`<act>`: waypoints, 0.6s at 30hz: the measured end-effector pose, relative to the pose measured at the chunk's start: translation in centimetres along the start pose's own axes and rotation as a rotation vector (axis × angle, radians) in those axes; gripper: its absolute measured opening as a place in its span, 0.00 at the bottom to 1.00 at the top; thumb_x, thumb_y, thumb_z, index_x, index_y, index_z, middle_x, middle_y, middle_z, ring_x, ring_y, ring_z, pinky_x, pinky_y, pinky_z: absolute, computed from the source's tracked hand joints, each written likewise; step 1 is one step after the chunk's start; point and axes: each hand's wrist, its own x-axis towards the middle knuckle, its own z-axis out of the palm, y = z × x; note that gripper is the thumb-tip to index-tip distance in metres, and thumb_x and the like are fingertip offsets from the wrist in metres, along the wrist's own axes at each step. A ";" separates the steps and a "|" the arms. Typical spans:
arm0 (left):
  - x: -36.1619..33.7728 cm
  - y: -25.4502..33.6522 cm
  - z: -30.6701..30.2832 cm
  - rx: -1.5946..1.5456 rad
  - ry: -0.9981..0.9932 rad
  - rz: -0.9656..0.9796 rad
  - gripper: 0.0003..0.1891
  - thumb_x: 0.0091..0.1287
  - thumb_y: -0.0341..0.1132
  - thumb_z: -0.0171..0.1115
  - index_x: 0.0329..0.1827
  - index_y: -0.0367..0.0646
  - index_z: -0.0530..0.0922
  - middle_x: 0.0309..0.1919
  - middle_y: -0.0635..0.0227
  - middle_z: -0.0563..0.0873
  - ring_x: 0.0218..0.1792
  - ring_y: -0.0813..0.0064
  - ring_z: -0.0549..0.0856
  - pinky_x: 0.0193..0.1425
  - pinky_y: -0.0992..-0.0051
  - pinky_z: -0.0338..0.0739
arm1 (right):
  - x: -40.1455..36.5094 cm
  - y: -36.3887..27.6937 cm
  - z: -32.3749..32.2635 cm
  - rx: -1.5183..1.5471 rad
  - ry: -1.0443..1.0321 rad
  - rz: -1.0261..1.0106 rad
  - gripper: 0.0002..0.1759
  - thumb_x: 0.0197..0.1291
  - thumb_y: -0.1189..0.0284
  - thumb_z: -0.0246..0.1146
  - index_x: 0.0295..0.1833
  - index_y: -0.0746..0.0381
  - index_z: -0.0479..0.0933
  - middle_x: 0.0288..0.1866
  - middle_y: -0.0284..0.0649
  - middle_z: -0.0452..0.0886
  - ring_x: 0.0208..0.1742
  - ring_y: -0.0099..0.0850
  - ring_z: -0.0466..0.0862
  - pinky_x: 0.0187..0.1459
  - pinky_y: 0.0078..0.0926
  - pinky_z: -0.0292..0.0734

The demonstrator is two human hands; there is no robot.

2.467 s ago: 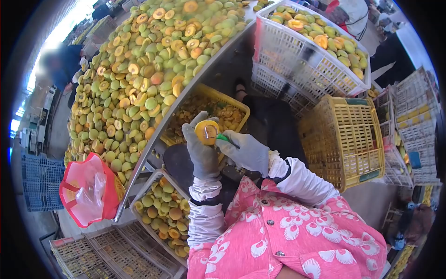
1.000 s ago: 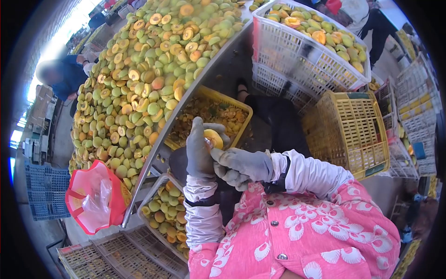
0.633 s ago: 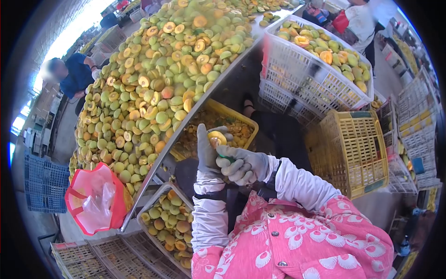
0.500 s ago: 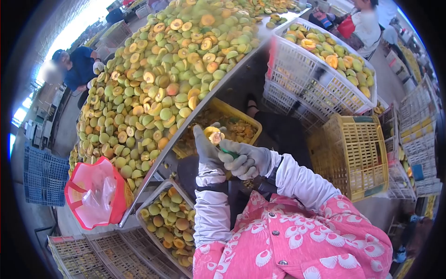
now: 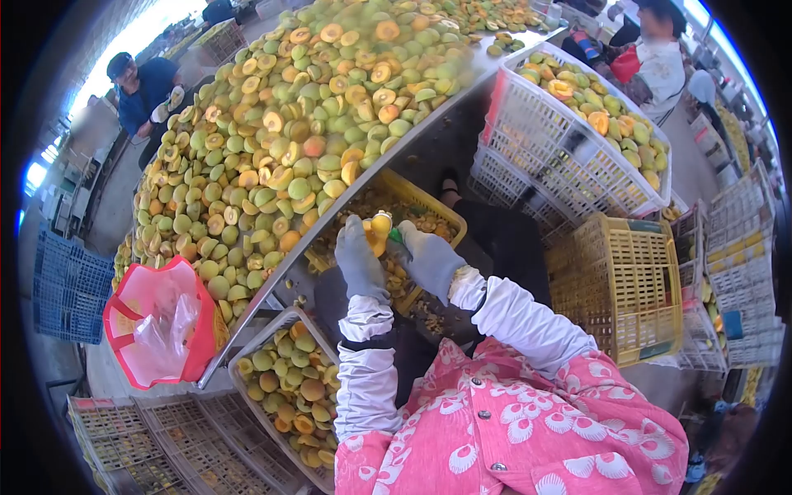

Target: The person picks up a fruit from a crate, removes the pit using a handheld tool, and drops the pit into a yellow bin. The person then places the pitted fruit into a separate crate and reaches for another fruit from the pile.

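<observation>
My left hand (image 5: 360, 258), in a grey glove, has its fingers closed on a cut orange fruit (image 5: 378, 233) with pale flesh or pit showing at its top. Close on the right, my right hand (image 5: 430, 258), also gloved, grips a small green-handled tool (image 5: 395, 236) whose tip points at the fruit. Most of the tool is hidden by the glove. Both hands are over a yellow basket (image 5: 452, 213) holding scraps. A metal table (image 5: 297, 264) heaped with halved green and orange fruit (image 5: 272, 157) lies beyond my hands.
Fruit-filled crates stand at the lower left (image 5: 246, 394) and upper right (image 5: 528, 124). A yellow crate (image 5: 639, 289) is on the right. A red-pink bag (image 5: 124, 330) hangs at the table's left corner. People sit at upper left (image 5: 140, 103) and upper right (image 5: 660, 70).
My right hand has turned, its fingers now pointing up toward the fruit. The fruit shows more orange flesh. The view has shifted slightly, and the person at upper left has raised their head.
</observation>
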 end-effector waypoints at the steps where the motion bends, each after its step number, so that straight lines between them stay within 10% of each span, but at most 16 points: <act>1: -0.3 0.3 0.1 0.075 0.008 0.036 0.19 0.75 0.48 0.55 0.42 0.38 0.80 0.34 0.68 0.82 0.33 0.77 0.78 0.40 0.75 0.73 | 0.0 0.0 0.1 -0.002 -0.006 -0.005 0.13 0.71 0.64 0.56 0.49 0.63 0.68 0.39 0.58 0.83 0.44 0.58 0.84 0.44 0.51 0.76; 10: -3.5 3.5 -0.1 0.137 0.075 -0.087 0.16 0.75 0.49 0.54 0.43 0.44 0.77 0.25 0.70 0.80 0.17 0.81 0.75 0.15 0.80 0.66 | 4.5 9.1 4.3 -0.319 0.038 0.214 0.13 0.71 0.63 0.53 0.49 0.61 0.72 0.40 0.58 0.85 0.44 0.57 0.85 0.46 0.51 0.78; 18: -7.3 2.4 -19.5 -0.025 0.369 -0.079 0.20 0.73 0.53 0.55 0.46 0.44 0.80 0.25 0.72 0.82 0.19 0.82 0.77 0.18 0.84 0.65 | 1.8 10.4 5.2 -0.201 -0.272 0.319 0.22 0.69 0.54 0.56 0.51 0.64 0.74 0.44 0.60 0.83 0.50 0.59 0.82 0.50 0.51 0.75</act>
